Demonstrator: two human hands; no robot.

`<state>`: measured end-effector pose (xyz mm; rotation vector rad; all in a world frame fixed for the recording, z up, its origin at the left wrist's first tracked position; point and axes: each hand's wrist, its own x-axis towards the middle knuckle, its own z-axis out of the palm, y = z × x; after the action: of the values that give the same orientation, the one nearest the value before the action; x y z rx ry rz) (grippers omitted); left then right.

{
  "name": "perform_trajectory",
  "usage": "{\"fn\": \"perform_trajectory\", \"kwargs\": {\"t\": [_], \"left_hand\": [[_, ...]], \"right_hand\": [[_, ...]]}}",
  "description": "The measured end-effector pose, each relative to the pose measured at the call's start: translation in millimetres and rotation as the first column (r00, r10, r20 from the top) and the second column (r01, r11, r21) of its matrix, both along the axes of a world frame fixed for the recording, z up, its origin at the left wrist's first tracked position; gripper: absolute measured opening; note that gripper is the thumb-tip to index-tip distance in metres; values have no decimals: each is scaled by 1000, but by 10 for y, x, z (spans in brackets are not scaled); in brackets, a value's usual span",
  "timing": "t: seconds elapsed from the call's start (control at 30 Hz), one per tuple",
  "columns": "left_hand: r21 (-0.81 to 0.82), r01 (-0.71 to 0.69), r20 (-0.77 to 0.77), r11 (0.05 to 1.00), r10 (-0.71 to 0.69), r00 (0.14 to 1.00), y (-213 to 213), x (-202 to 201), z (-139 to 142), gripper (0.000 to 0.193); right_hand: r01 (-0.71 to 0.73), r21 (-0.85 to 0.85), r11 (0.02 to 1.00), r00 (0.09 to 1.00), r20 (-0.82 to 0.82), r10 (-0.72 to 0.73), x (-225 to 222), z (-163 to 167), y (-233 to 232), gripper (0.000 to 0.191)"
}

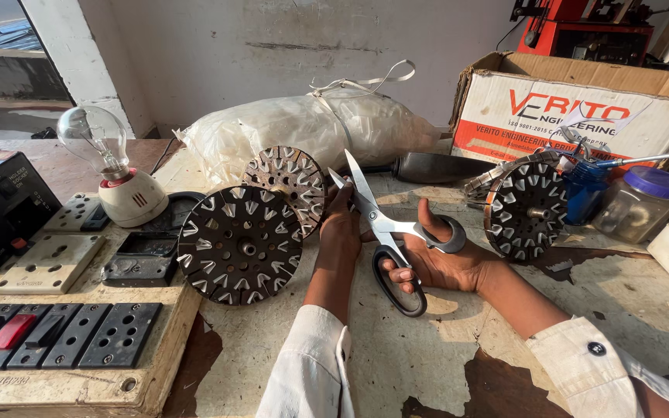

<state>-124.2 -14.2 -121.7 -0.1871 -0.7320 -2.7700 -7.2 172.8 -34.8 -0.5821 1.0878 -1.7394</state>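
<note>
A pair of scissors (385,232) with black handles is held in the right hand (439,259), the fingers (398,272) being closed through the lower loop and the thumb passed through the upper one; the blades are parted and point up and away from the fingertips. The left hand (341,228) is set just left of the blades, its fingers curled closed on the edge of a small round wound stator (288,182), which is tilted upright above the knuckles. A larger dark stator disc (238,244) is propped just left of the left hand's fingers, touching the small one. A third disc (524,209) is stood on edge to the right of the right thumb, well apart from it. Beyond the fingertips, a tied white plastic bundle (311,128) is laid across the desk (427,356), whose paint is seen chipped below both wrists. Far left of the left fingers, a switchboard (56,310) with sockets and a clear light bulb (96,139) in a white holder is placed. Far right of the right hand, a glass jar (640,203) with a blue lid and a cardboard box (582,104) are kept.
</note>
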Motion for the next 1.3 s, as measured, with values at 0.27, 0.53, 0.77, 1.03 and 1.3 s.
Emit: {"fn": "perform_trajectory", "kwargs": {"t": [0.27, 0.53, 0.77, 1.03, 1.3], "left_hand": [[-7, -35, 52, 999, 36, 998, -11, 20, -17, 23], [5, -30, 35, 1000, 30, 999, 0, 20, -19, 18], [-15, -39, -80, 999, 38, 996, 23, -32, -23, 13], [-25, -25, 10, 999, 25, 1000, 9, 4, -1, 17], [-72, -34, 82, 997, 40, 996, -8, -28, 15, 13]], "right_hand": [[5, -3, 1000, 1000, -7, -5, -13, -13, 1, 95], [-14, -9, 1000, 1000, -2, 14, -5, -20, 23, 105], [8, 11, 1000, 1000, -27, -8, 21, 18, 24, 108], [29, 42, 999, 999, -21, -28, 26, 28, 9, 106], [118, 98, 988, 991, -71, -111, 18, 27, 15, 96]]}}
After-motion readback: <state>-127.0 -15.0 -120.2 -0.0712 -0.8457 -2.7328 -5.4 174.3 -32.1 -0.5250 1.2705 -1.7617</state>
